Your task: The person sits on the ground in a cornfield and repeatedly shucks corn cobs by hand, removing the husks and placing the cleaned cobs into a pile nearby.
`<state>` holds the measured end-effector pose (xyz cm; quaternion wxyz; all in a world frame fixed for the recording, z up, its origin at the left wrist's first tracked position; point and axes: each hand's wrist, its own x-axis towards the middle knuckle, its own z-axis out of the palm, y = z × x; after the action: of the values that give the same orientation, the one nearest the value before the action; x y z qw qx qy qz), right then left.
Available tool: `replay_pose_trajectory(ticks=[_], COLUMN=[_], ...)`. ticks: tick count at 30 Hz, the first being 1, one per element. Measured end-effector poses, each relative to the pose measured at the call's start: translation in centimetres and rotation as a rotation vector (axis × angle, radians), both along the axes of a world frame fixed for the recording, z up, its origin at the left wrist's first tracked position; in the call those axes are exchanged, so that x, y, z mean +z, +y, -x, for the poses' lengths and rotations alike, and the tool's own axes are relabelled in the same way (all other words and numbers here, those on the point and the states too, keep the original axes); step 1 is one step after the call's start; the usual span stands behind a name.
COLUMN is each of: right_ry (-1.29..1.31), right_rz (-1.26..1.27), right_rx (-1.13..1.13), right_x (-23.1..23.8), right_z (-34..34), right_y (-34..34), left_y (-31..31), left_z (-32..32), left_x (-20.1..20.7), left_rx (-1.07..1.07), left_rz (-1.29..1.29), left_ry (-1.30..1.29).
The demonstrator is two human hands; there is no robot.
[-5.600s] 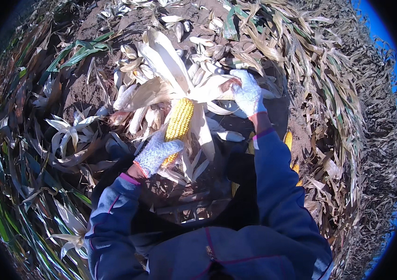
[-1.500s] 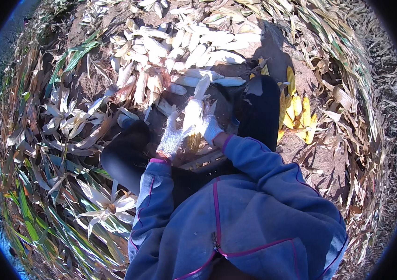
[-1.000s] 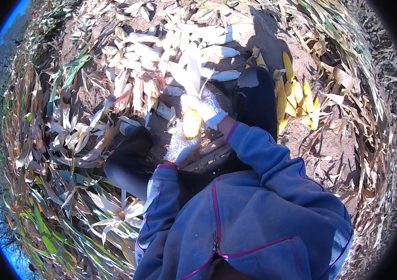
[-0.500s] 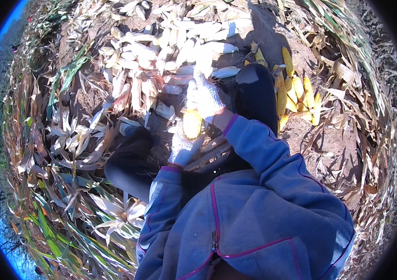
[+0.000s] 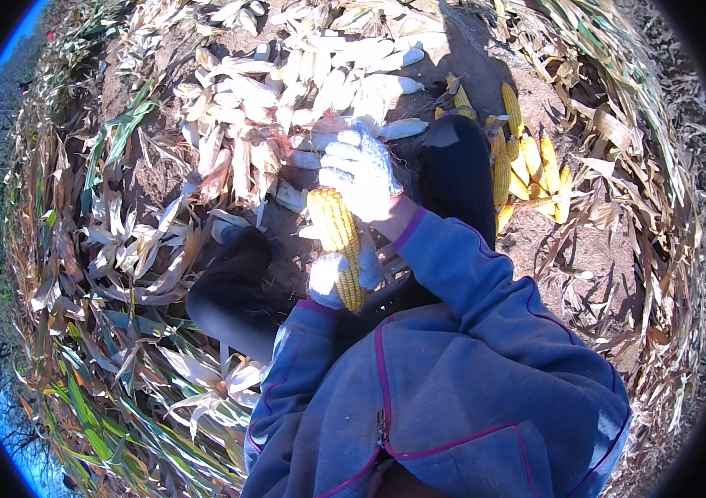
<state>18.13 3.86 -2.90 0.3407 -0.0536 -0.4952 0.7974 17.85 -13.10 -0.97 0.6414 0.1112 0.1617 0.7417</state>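
Observation:
A yellow ear of corn (image 5: pixel 336 228), its kernels bare, tilts in front of my body. My left hand (image 5: pixel 327 280), in a white knitted glove, is closed round its lower part, with fingers and thumb on either side. At the ear's upper end is my right hand (image 5: pixel 361 170), also gloved in white. Its fingers are curled, and bright glare hides what they may hold. A pale scrap of husk shows beside the ear's upper left side. Beyond my hands lies a heap of ears in pale husks (image 5: pixel 241 95).
Bare yellow ears (image 5: pixel 527 162) lie piled on the soil to the right, past my dark-trousered knee (image 5: pixel 456 158). Dry stalks and leaves (image 5: pixel 129 357) cover the left side. More dry leaves (image 5: pixel 618 141) line the right edge.
The yellow ear has come down and nearer my body with my left hand, and more of its length shows. My right hand has moved slightly down, its fingers now curled toward the left.

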Motion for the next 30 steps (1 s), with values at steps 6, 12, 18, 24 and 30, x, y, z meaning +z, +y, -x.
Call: replay_pose_trajectory(ticks=[6, 12, 18, 24, 30], right_ry=[0.467, 0.066, 0.408, 0.162, -1.252], right_rz=[0.681, 0.876, 0.868, 0.798, -0.567], right_rx=[0.362, 0.173, 0.437, 0.133, 0.042], right_x=[2.0, 4.4, 4.6, -0.1, -5.4], right_z=[0.1, -0.4, -0.6, -0.4, -0.3], right_y=[0.1, 1.1, 1.2, 3.0, 0.5], left_y=[-0.5, 0.8, -0.2, -1.3, -2.8], left_z=[0.9, 1.0, -0.6, 1.1, 4.8], left_x=[-1.0, -1.1, 1.2, -1.2, 0.4], left_rx=[-0.034, 0.232, -0.028, 0.178, 0.465], left_rz=[0.104, 0.559, 0.209, 0.299, 0.098], left_ry=[-0.131, 1.077, 0.205, -0.031, -0.090])
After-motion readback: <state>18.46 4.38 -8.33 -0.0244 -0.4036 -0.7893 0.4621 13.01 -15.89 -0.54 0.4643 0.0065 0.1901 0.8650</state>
